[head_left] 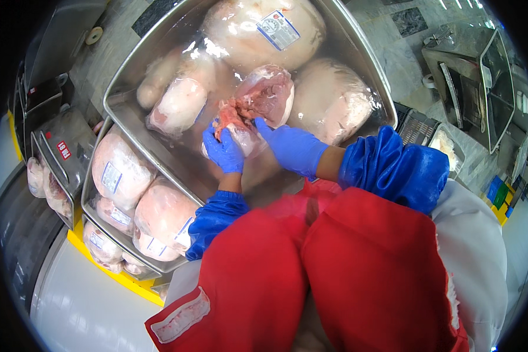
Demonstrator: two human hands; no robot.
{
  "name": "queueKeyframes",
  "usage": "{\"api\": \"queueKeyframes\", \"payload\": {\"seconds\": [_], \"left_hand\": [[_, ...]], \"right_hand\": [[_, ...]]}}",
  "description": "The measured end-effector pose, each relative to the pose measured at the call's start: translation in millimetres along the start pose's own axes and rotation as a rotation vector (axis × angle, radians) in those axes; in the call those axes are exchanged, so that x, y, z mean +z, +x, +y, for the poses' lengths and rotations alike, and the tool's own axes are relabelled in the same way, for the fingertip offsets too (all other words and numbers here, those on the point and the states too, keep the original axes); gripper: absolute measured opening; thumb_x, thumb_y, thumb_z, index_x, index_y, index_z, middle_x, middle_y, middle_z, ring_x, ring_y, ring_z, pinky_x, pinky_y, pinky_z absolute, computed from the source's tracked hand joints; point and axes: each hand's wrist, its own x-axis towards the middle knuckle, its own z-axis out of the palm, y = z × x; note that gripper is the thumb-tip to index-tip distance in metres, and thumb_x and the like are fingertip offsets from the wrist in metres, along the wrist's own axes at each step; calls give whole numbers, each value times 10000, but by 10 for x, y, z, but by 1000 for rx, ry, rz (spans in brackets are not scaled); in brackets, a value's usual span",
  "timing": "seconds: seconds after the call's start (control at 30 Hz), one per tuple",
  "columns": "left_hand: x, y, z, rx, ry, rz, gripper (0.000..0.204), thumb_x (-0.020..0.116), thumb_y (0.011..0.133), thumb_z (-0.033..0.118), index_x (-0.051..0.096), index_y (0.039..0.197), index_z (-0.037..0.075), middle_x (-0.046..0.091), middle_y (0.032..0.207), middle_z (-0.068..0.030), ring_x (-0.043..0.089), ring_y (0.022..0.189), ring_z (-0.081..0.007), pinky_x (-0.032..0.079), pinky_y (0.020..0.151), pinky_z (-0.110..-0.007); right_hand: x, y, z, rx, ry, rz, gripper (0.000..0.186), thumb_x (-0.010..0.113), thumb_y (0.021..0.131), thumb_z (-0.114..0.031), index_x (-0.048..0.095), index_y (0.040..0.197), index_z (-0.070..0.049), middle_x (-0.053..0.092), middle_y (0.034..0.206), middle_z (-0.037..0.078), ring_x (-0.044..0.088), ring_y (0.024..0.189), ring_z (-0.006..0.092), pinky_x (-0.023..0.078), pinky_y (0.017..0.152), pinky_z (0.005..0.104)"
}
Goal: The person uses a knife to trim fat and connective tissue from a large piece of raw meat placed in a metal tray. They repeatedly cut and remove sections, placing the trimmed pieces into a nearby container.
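Raw meat (264, 97), pink and out of its bag, sits in the big steel tray (358, 53) among wrapped pieces. Both hands wear blue gloves. The left hand (223, 149) pinches a ragged flap of it, and the right hand (290, 146) grips its lower side. Wet meat could slip from the gloves.

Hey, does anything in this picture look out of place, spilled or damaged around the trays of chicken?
One bird stands out: the unwrapped chicken in the top tray is bare, while its neighbours are bagged. Both gloved hands, left and right, grip it. I see nothing spilled.
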Motion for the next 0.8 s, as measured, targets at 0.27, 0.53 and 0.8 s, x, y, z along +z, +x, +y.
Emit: {"api": "queueKeyframes", "payload": {"seconds": [0.27,0.53,0.8], "left_hand": [[17,-347,-122,126,82,-64,289,536,764,119,514,1004,-40,525,991,-162,492,924,-267,371,851,-381],[3,-564,-135,284,131,-61,264,563,729,154,495,948,22,490,1110,-168,422,1051,-341,290,912,-456],[2,-539,-165,284,106,-80,198,565,723,158,483,874,58,492,1092,-146,424,1038,-346,270,890,-462]], "right_hand": [[-94,-282,135,85,53,-140,619,486,820,-96,223,1380,-95,578,911,245,596,785,384,480,703,450],[-572,-36,451,133,99,-290,562,529,741,-106,396,1284,-50,563,1084,231,554,980,377,456,822,399],[-905,-243,379,178,174,-390,678,534,726,-68,318,1359,-184,593,923,236,584,788,384,469,710,389]]}}
